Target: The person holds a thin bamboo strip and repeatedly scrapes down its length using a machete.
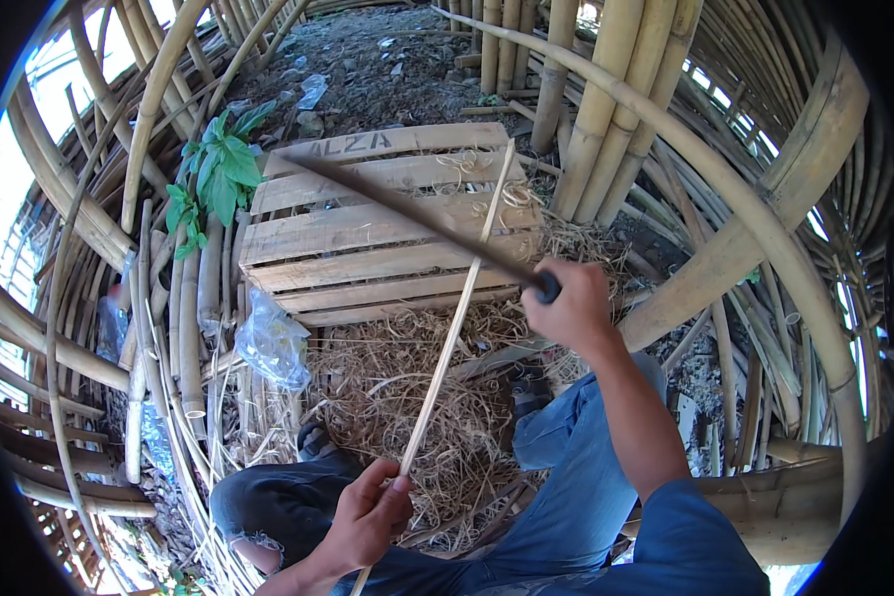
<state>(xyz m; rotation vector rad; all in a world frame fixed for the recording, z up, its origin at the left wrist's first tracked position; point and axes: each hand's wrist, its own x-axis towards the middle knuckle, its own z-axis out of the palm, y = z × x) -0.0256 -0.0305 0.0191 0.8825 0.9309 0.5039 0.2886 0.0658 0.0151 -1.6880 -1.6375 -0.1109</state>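
Observation:
My left hand [370, 517] is closed round the lower part of a thin, pale bamboo strip [451, 350]. The strip slants up and away, its far end over a slatted wooden crate [368, 234]. In my right hand [572, 306] is a long, dark-bladed knife [397, 207] with a black handle, gripped at the handle. Its blade points to the far left above the crate and crosses over the strip in the picture. Whether blade and strip touch, I cannot tell. Curly shavings [407, 397] cover the ground between my legs, and a few lie on the crate.
Upright bamboo poles [621, 109] stand behind the crate at the right, and a thick pole [745, 238] slants beside my right arm. A green leafy plant [224, 171] and a crumpled clear plastic bag [272, 343] are at the left. Bamboo pieces [184, 318] lie stacked there.

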